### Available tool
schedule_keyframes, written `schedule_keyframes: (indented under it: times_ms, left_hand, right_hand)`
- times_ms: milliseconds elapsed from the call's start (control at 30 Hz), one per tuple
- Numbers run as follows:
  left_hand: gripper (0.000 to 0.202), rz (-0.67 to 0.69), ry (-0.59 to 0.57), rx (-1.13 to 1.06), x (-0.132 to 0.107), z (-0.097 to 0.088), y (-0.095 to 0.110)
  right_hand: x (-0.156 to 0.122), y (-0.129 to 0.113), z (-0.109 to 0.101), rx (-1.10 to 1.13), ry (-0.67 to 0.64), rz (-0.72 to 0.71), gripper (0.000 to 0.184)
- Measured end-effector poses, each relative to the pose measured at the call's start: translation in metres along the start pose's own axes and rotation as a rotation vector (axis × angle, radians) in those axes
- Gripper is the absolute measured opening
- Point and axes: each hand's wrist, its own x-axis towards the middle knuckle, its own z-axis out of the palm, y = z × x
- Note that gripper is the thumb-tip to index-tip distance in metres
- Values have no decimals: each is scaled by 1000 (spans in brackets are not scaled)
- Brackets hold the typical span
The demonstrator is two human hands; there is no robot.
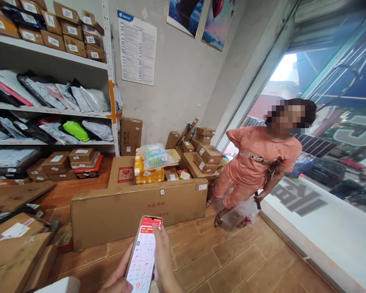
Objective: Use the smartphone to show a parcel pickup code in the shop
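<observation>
A smartphone [142, 256] with a lit screen is held up at the bottom middle of the head view. Its screen has a red band at the top and rows of small icons on white. My left hand [122, 270] grips the phone along its left side and lower edge, thumb near the bottom of the screen. On the other side, my right hand [164, 256] is closed about the phone's right edge, its thumb on the upper part of the screen. Beyond the phone stands a long cardboard box [118, 213] on the floor.
White shelves [49, 109] at left carry parcels and bagged packages. More cardboard boxes [18, 240] lie at lower left. Small boxes [209, 156] and a yellow checked package [148, 175] sit behind the long box. At right a person [256, 162] stands by the window with a plastic bag [239, 211].
</observation>
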Motion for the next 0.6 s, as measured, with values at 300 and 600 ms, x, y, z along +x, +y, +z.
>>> schedule_keyframes:
  times_ms: [300,600]
  left_hand:
    - [107,69,-31,-99,-3,23,15]
    - [92,25,99,46,8,14,21]
  right_hand:
    - [-5,-1,0,34,44,-26,46]
    - [2,-1,-1,115,-20,58,62]
